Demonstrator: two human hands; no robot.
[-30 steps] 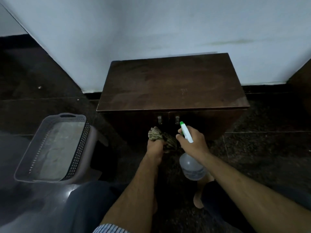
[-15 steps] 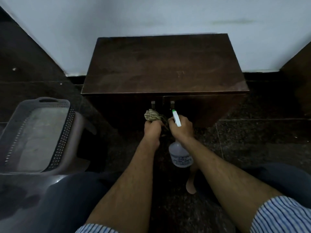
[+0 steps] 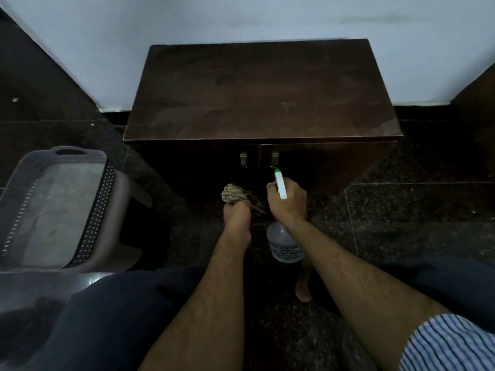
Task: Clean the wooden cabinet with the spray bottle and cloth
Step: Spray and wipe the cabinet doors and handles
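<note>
Two tools gripped: cloth (image 3: pixel 233 192) bunched in left hand (image 3: pixel 237 214), spray bottle (image 3: pixel 285 245) clasped in right hand (image 3: pixel 289 203), nozzle toward wooden cabinet (image 3: pixel 254 89). Apparently pending: spraying, then wiping.

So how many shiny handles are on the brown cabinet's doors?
2. The left silver metal handle is on the left door of the dark brown wooden cabinet; the right silver metal handle is on the right door. None seem hidden.

Pale wall (image 3: pixel 187 22); dark speckled stone floor (image 3: pixel 401 223); grey perforated basket (image 3: pixel 97 210) at left; dim light.
</note>
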